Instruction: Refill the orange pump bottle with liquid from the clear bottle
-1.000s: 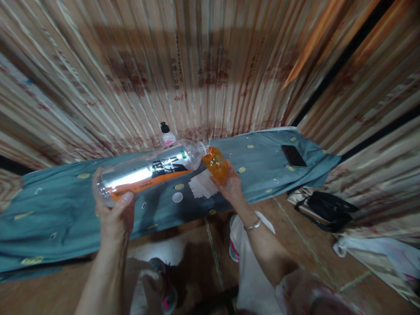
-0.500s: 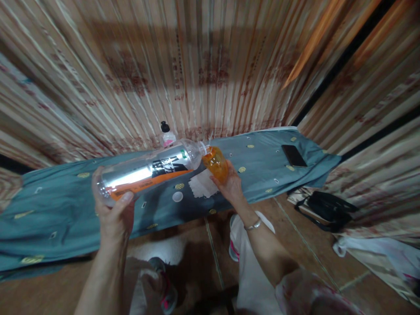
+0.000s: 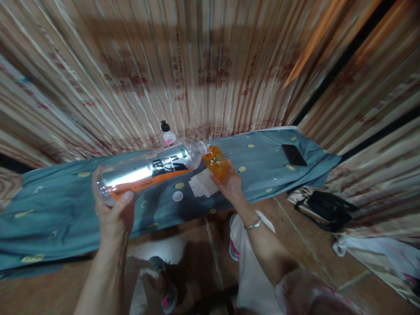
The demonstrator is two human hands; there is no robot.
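My left hand (image 3: 115, 214) is wrapped round the base of a large clear plastic bottle (image 3: 147, 173) with a silver, black and orange label. The bottle lies nearly level in the air, its neck pointing right and tilted slightly up. In my right hand (image 3: 231, 183) is a small amber see-through container (image 3: 215, 164), its upper end at the big bottle's mouth. I cannot tell whether the two openings touch or whether liquid passes between them. Below them on the cloth lie a crumpled white tissue (image 3: 202, 183) and a round white cap (image 3: 177, 196).
A small pump bottle with a black top (image 3: 167, 133) stands behind the big bottle. A dark phone (image 3: 294, 155) lies on the right of the teal-covered bench (image 3: 262, 170). Striped curtains (image 3: 210, 65) hang behind. A black bag (image 3: 330, 210) rests on the floor at right.
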